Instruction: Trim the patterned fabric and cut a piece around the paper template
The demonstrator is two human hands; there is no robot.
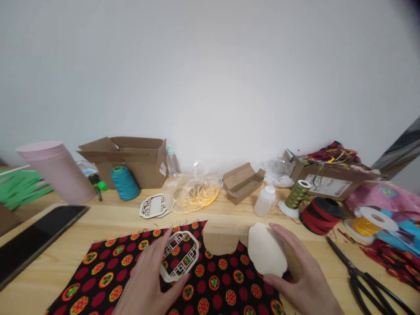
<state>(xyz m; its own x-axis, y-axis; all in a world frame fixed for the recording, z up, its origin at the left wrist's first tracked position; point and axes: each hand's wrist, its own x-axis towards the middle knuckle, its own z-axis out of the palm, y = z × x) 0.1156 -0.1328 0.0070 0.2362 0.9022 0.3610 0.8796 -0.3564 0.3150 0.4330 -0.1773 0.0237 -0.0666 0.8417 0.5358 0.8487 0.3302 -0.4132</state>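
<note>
My left hand [147,280] grips the left edge of a pale lattice-cut frame [181,255], fingers on top and thumb below. Black cloth [214,282] with red, orange and green round motifs lies under it, and the pattern shows through the openings. To the right, my right hand [300,273] holds a plain off-white scalloped plate [266,250] by its right side between thumb and fingers. A rounded notch is cut into the cloth's far edge, between the two pieces.
Black scissors [356,271] lie at right, near thread spools [323,214]. A white bottle [264,201], small open box [243,183], yellow cord [200,197], more lattice pieces [153,205] and a teal cone [124,183] stand behind. A dark phone [39,238] lies left.
</note>
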